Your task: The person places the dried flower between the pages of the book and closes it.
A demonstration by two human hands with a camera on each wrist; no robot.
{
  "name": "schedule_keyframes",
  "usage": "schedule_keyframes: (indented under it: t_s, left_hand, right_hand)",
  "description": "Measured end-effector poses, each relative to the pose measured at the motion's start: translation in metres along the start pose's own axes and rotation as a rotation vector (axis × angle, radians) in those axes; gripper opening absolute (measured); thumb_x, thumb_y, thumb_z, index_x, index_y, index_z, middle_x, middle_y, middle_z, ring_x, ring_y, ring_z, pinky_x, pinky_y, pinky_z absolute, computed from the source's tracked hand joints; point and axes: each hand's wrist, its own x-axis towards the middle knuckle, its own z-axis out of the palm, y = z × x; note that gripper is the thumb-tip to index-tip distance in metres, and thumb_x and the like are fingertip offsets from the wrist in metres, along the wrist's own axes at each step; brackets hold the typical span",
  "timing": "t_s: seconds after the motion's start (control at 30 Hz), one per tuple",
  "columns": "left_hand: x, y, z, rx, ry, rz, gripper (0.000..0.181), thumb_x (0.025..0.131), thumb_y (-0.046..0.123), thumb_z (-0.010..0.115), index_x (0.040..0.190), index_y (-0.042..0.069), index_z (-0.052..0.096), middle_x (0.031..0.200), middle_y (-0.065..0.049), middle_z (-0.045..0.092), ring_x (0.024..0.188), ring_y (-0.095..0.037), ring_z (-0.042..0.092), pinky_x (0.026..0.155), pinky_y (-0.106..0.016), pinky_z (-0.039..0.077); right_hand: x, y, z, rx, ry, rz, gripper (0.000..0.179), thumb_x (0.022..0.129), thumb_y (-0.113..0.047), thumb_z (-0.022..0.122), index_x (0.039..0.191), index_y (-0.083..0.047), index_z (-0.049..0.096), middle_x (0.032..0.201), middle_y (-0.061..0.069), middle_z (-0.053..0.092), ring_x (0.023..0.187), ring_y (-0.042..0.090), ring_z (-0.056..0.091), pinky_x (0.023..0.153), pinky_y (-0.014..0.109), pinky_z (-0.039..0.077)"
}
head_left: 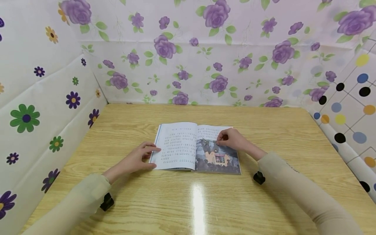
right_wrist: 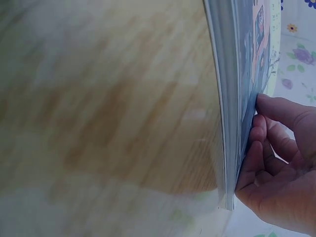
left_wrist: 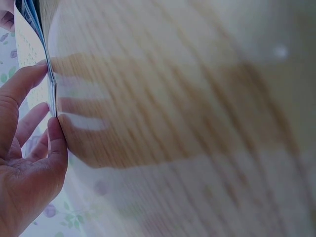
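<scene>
An open book (head_left: 176, 147) lies on the wooden table, text on its left page and a dark picture (head_left: 217, 160) on the lower part of its right page. My left hand (head_left: 139, 159) rests at the book's left edge, fingers spread and loosely bent; in the left wrist view, fingertips (left_wrist: 42, 66) touch the page edges. My right hand (head_left: 233, 139) is over the right page with bent fingers, thumb and index tips close together on the picture. The right wrist view shows its curled fingers (right_wrist: 254, 160) against the page; whether paper is pinched between them is hidden.
The wooden table (head_left: 202, 202) extends around the book, with a bright light reflection in front. Flower-patterned sheets (head_left: 188, 65) stand behind and at the left, a dotted sheet (head_left: 349, 107) at the right. Black devices (head_left: 107, 201) sit under both wrists.
</scene>
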Motion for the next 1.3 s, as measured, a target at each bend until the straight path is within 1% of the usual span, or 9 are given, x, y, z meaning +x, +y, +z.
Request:
schedule_keyframes:
  t_s: [0.27, 0.47, 0.6, 0.7, 0.8, 0.9, 1.03, 1.1, 1.3]
  left_hand:
    - [0.0, 0.001, 0.001, 0.009, 0.002, -0.013, 0.056, 0.085, 0.02, 0.079, 0.137, 0.01, 0.059, 0.144, -0.017, 0.045, 0.109, -0.023, 0.053, 0.094, -0.038, 0.051]
    - [-0.001, 0.002, 0.0, 0.01, -0.002, -0.004, 0.056, 0.086, 0.02, 0.078, 0.137, 0.009, 0.059, 0.144, -0.019, 0.044, 0.11, -0.024, 0.054, 0.095, -0.041, 0.052]
    - [-0.001, 0.003, 0.0, 0.015, 0.0, -0.005, 0.055, 0.086, 0.021, 0.078, 0.136, 0.009, 0.06, 0.143, -0.019, 0.045, 0.111, -0.025, 0.055, 0.095, -0.041, 0.052]
    - [-0.001, 0.003, 0.001, 0.025, 0.01, -0.011, 0.055, 0.085, 0.018, 0.078, 0.136, 0.009, 0.06, 0.143, -0.018, 0.046, 0.111, -0.024, 0.056, 0.095, -0.041, 0.052]
    - [0.0, 0.002, 0.002, 0.039, 0.023, -0.015, 0.055, 0.084, 0.017, 0.079, 0.135, 0.009, 0.061, 0.142, -0.018, 0.047, 0.109, -0.023, 0.056, 0.094, -0.04, 0.052]
    - [0.002, 0.003, 0.003, 0.045, 0.035, -0.027, 0.054, 0.083, 0.017, 0.08, 0.133, 0.008, 0.062, 0.141, -0.018, 0.047, 0.106, -0.023, 0.056, 0.092, -0.038, 0.053]
    - [0.003, 0.006, 0.004, 0.037, 0.046, -0.067, 0.052, 0.082, 0.018, 0.081, 0.131, 0.008, 0.064, 0.141, -0.017, 0.047, 0.105, -0.023, 0.056, 0.091, -0.038, 0.052]
    - [0.003, 0.007, 0.005, 0.032, 0.053, -0.083, 0.052, 0.082, 0.018, 0.081, 0.13, 0.008, 0.064, 0.141, -0.017, 0.047, 0.105, -0.023, 0.056, 0.091, -0.038, 0.052]
    - [0.002, 0.014, 0.006, 0.055, 0.062, -0.097, 0.052, 0.083, 0.015, 0.08, 0.131, 0.007, 0.063, 0.137, -0.022, 0.045, 0.101, -0.023, 0.055, 0.089, -0.038, 0.052]
  right_hand:
    - [0.0, 0.0, 0.002, -0.005, 0.013, 0.017, 0.007, 0.09, -0.015, 0.072, 0.087, -0.009, 0.071, 0.077, 0.004, 0.066, 0.063, 0.012, 0.05, 0.058, 0.023, 0.041]
    - [0.0, 0.002, 0.003, -0.02, 0.017, 0.022, 0.007, 0.09, -0.017, 0.073, 0.089, -0.011, 0.07, 0.078, 0.003, 0.065, 0.066, 0.013, 0.052, 0.06, 0.023, 0.043]
    - [-0.002, 0.003, 0.003, -0.022, 0.019, -0.001, 0.01, 0.089, -0.016, 0.074, 0.093, -0.01, 0.067, 0.082, 0.004, 0.064, 0.068, 0.013, 0.053, 0.061, 0.023, 0.044]
    - [-0.004, 0.003, 0.002, -0.01, 0.019, -0.012, 0.015, 0.088, -0.016, 0.075, 0.097, -0.009, 0.066, 0.084, 0.004, 0.063, 0.069, 0.013, 0.052, 0.062, 0.023, 0.044]
    - [-0.005, 0.002, 0.001, -0.019, 0.018, -0.024, 0.02, 0.087, -0.017, 0.076, 0.102, -0.008, 0.066, 0.088, 0.005, 0.063, 0.072, 0.013, 0.053, 0.065, 0.024, 0.046]
    - [-0.008, 0.002, 0.001, -0.038, 0.024, -0.043, 0.025, 0.087, -0.018, 0.076, 0.107, -0.008, 0.066, 0.094, 0.006, 0.065, 0.078, 0.014, 0.057, 0.07, 0.026, 0.049]
    - [-0.014, 0.0, 0.002, -0.048, 0.046, -0.071, 0.032, 0.087, -0.018, 0.076, 0.115, -0.006, 0.066, 0.103, 0.01, 0.066, 0.088, 0.018, 0.061, 0.077, 0.032, 0.053]
    - [-0.018, 0.0, 0.003, -0.058, 0.058, -0.079, 0.035, 0.088, -0.018, 0.075, 0.119, -0.005, 0.065, 0.108, 0.011, 0.065, 0.093, 0.02, 0.062, 0.08, 0.034, 0.054]
    - [-0.035, -0.004, 0.005, -0.109, 0.108, -0.091, 0.046, 0.088, -0.016, 0.075, 0.128, 0.0, 0.06, 0.115, 0.016, 0.061, 0.105, 0.029, 0.061, 0.09, 0.045, 0.053]
